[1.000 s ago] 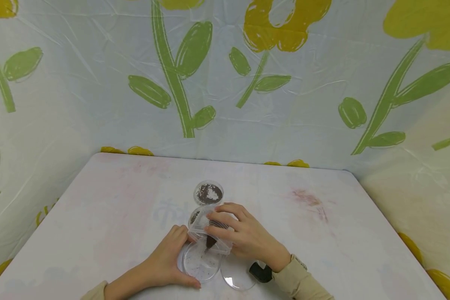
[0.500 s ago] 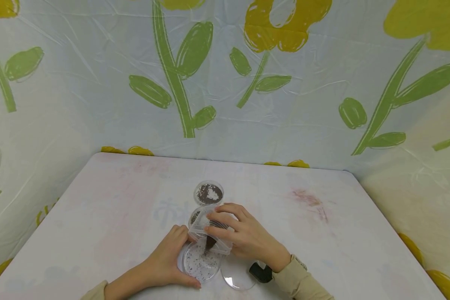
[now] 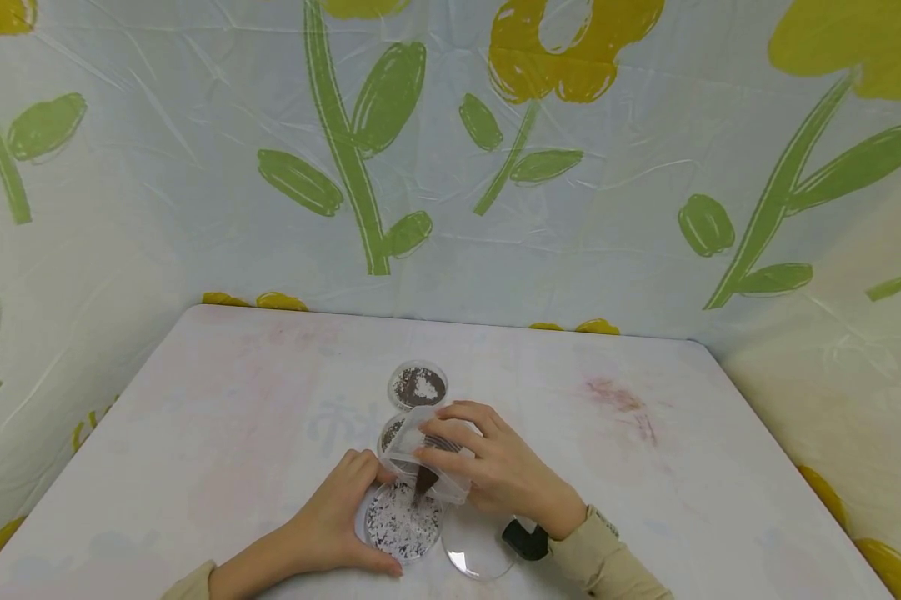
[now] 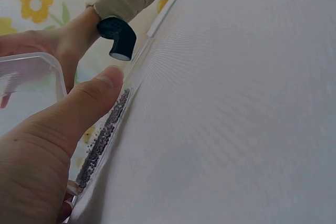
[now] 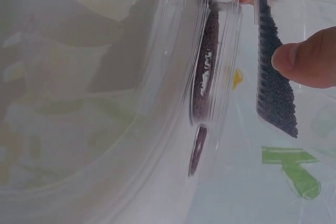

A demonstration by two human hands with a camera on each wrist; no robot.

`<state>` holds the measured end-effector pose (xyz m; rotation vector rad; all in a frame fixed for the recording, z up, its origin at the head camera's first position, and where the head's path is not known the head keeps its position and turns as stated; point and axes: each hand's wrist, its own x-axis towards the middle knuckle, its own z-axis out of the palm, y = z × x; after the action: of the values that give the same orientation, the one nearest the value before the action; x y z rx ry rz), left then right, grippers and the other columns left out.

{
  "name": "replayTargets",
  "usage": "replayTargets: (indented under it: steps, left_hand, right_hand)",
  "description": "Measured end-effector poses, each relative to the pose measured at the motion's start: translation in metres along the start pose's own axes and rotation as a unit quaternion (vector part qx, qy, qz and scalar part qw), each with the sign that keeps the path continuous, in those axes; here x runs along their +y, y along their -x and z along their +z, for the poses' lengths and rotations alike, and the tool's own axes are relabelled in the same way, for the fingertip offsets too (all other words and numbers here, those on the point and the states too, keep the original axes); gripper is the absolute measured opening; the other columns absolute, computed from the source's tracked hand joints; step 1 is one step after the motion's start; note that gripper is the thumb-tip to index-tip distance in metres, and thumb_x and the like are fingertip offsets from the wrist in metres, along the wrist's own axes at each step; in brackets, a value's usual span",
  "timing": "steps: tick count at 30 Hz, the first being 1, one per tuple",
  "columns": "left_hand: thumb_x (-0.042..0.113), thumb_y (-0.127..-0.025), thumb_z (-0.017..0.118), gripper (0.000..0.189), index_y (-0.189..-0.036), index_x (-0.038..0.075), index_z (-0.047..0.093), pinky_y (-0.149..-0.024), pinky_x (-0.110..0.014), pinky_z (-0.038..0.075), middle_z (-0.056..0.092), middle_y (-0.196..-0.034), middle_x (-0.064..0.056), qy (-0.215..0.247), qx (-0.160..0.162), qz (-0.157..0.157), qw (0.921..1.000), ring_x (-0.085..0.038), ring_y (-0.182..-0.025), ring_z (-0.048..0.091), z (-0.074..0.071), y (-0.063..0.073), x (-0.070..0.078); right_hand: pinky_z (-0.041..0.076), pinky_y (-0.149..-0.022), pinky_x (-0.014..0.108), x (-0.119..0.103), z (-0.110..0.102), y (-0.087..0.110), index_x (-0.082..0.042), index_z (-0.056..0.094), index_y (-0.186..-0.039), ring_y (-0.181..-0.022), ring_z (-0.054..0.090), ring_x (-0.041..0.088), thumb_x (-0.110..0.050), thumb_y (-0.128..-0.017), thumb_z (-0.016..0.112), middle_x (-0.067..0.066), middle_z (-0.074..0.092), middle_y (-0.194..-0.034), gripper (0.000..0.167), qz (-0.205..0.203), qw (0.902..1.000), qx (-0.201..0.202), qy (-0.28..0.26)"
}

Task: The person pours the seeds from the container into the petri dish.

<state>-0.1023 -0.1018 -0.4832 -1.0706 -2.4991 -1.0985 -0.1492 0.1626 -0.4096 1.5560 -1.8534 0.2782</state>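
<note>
In the head view my right hand (image 3: 503,467) grips a clear plastic box (image 3: 401,450), tilted over a round petri dish (image 3: 401,529). Dark granules (image 3: 424,479) slide to the box's lower corner and fall into the dish, where they lie scattered over its bottom. The right wrist view shows a thumb pressed on the box wall beside small dark beads (image 5: 278,93) heaped along one side. My left hand (image 3: 330,525) holds the petri dish at its left side, thumb at the near rim and fingers at the far rim. Its thumb (image 4: 97,95) reaches along the dish in the left wrist view.
Beyond the box stands a second round dish (image 3: 388,432), partly hidden, and behind it a third dish (image 3: 433,387) with brown granules. A clear round dish or lid (image 3: 476,554) lies right of the held dish, under the black wrist camera (image 3: 525,540). A flowered sheet backs the white table (image 3: 270,400).
Many more dark granules now cover the bottom of the held dish. My right hand and the box have shifted slightly to the right. The left hand has stayed in place.
</note>
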Motion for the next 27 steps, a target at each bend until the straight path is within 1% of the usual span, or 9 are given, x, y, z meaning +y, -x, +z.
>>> replayTargets:
  steps: [2, 5, 9, 11, 17, 21, 27]
  left_hand:
    - [0.071, -0.052, 0.086, 0.087, -0.113, 0.017, 0.055, -0.087, -0.026, 0.045, 0.051, -0.111, 0.01, 0.001, 0.003, 0.005, 1.0, -0.004, -0.101, 0.041, 0.0004, 0.0002, -0.0004]
    - [0.07, -0.052, 0.087, 0.086, -0.114, 0.018, 0.055, -0.087, -0.026, 0.046, 0.051, -0.112, 0.012, 0.005, 0.0, 0.001, 1.0, -0.004, -0.102, 0.041, 0.0006, 0.0005, -0.0004]
    - [0.07, -0.052, 0.087, 0.087, -0.116, 0.021, 0.055, -0.089, -0.026, 0.046, 0.051, -0.114, 0.013, 0.013, -0.011, -0.017, 0.9997, -0.003, -0.104, 0.04, 0.0001, 0.0008, 0.0001]
    - [0.07, -0.052, 0.087, 0.087, -0.117, 0.021, 0.055, -0.089, -0.026, 0.046, 0.051, -0.114, 0.013, 0.014, -0.013, -0.02, 0.9996, -0.003, -0.104, 0.04, 0.0001, 0.0008, 0.0002]
    - [0.071, -0.052, 0.085, 0.088, -0.116, 0.019, 0.055, -0.088, -0.028, 0.047, 0.051, -0.114, 0.013, 0.006, -0.006, -0.009, 0.9999, -0.004, -0.103, 0.041, 0.0008, 0.0009, 0.0001]
    - [0.071, -0.052, 0.086, 0.088, -0.115, 0.018, 0.056, -0.089, -0.028, 0.047, 0.051, -0.114, 0.012, 0.004, -0.003, -0.004, 1.0, -0.004, -0.103, 0.041, 0.0004, 0.0009, 0.0001]
    - [0.071, -0.053, 0.085, 0.087, -0.115, 0.018, 0.056, -0.09, -0.027, 0.046, 0.051, -0.114, 0.012, 0.011, -0.011, -0.013, 0.9998, -0.003, -0.104, 0.041, -0.0009, 0.0009, 0.0002]
  right_hand:
    - [0.041, -0.106, 0.042, 0.0007, -0.0004, 0.0003, -0.015, 0.058, -0.132, -0.123, 0.049, 0.032, 0.001, -0.085, 0.037, 0.009, 0.055, -0.137, 0.054, 0.001, 1.0, 0.002, -0.002]
    - [0.042, -0.105, 0.042, 0.0015, -0.0005, 0.0005, -0.015, 0.058, -0.131, -0.122, 0.05, 0.032, 0.004, -0.085, 0.038, 0.009, 0.055, -0.137, 0.054, 0.0, 0.9999, 0.009, -0.006]
    - [0.043, -0.105, 0.042, 0.0022, -0.0009, 0.0009, -0.014, 0.058, -0.131, -0.122, 0.05, 0.032, 0.005, -0.086, 0.039, 0.01, 0.055, -0.137, 0.053, -0.002, 0.9999, 0.013, -0.009]
    - [0.043, -0.104, 0.042, 0.0023, -0.001, 0.001, -0.014, 0.058, -0.131, -0.122, 0.05, 0.032, 0.006, -0.085, 0.038, 0.01, 0.055, -0.137, 0.054, -0.002, 0.9998, 0.013, -0.013]
    - [0.043, -0.105, 0.042, 0.0024, -0.001, 0.0006, -0.015, 0.058, -0.131, -0.122, 0.05, 0.032, 0.007, -0.081, 0.035, 0.01, 0.055, -0.137, 0.059, -0.002, 0.9998, 0.009, -0.015]
    - [0.042, -0.105, 0.042, 0.0019, -0.0011, 0.0003, -0.015, 0.058, -0.131, -0.122, 0.05, 0.032, 0.006, -0.081, 0.032, 0.009, 0.055, -0.137, 0.061, -0.001, 0.9999, 0.007, -0.014]
    - [0.042, -0.106, 0.042, 0.0009, -0.0019, 0.0, -0.015, 0.059, -0.131, -0.122, 0.05, 0.032, 0.007, -0.083, 0.032, 0.009, 0.055, -0.137, 0.058, -0.003, 0.9999, 0.009, -0.01]
